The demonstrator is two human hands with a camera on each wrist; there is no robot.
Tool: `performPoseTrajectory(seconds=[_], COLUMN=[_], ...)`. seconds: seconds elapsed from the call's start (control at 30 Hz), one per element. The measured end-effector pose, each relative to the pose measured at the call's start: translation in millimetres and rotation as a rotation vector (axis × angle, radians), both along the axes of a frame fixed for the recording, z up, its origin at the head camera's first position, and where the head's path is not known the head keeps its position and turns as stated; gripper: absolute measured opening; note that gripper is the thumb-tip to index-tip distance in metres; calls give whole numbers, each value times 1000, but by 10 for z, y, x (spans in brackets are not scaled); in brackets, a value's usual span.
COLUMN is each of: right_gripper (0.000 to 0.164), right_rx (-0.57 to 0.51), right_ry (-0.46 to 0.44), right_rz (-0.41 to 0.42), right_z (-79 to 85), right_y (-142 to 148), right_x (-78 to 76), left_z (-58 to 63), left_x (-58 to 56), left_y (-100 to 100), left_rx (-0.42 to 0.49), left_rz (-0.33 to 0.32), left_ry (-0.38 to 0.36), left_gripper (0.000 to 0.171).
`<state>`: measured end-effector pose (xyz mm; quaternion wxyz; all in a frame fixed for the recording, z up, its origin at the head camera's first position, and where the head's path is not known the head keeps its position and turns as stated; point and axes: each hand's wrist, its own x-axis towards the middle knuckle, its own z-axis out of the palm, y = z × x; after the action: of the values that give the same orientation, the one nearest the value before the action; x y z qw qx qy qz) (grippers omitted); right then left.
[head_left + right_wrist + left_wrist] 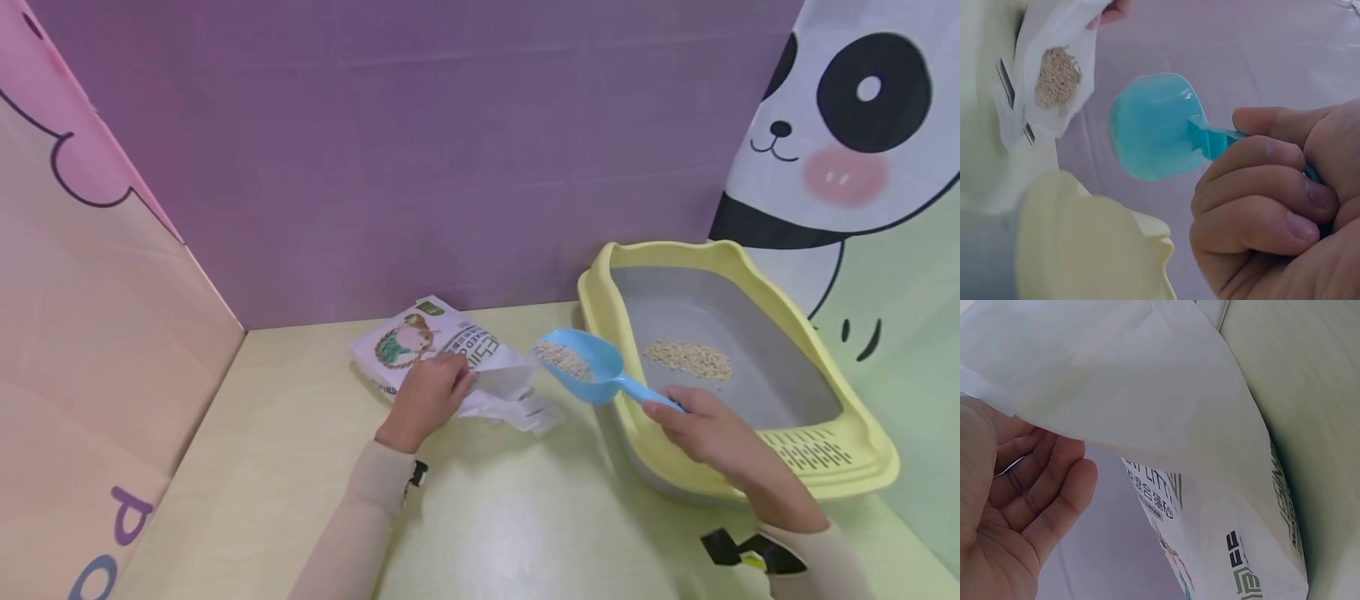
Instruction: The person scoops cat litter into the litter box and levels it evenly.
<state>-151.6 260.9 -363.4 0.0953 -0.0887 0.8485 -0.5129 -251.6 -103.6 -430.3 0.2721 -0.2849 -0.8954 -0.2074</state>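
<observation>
A white bag of cat litter (450, 342) lies on the table with its torn mouth toward the right. My left hand (431, 396) pinches the upper edge of that mouth; in the left wrist view the lifted flap (1122, 381) partly covers the thumb. Pale litter granules (1057, 78) show inside the bag in the right wrist view. My right hand (705, 429) grips the handle of a light blue scoop (603, 358), its bowl loaded with litter. The scoop is held in the air between the bag and the litter box, near the box's left rim.
The litter box (862, 442), yellow-rimmed with a grey base, stands on the right of the table (300, 467). A small heap of litter (688, 358) lies on its floor. Purple cloth (420, 167) hangs behind, with printed panels at both sides.
</observation>
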Motion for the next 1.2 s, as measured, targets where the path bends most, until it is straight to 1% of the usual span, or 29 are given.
performPoseTrajectory(seconds=[0.17,0.27,0.43,0.57,0.87,1.0,1.2], right_gripper=[28,28,31,32,30,29,31], right_rx=[-40,-29,3,0,-44,-65,-59], right_ry=[8,24,51,74,79,89,98], right_rz=[-2,-12,-59,-80,-99,-107,-145], right_z=[45,61,83,93,67,46,38], right_y=[121,188,284,340,448,478,516], right_x=[-47,-75,-107,-122,-147,-146,-138], left_z=[1,-5,-17,-24,-9,-1,20], left_x=[-1,-1,-11,-22,-19,-11,16], left_y=[-1,-3,-4,-7,-7,-9,-4], left_rx=[-5,-7,-8,-14,-15,-13,-7], left_rz=[8,12,9,10,14,16,14], left_ry=[-8,-12,-9,-5,-32,-33,-42], left_gripper=[17,16,15,16,16,15,16])
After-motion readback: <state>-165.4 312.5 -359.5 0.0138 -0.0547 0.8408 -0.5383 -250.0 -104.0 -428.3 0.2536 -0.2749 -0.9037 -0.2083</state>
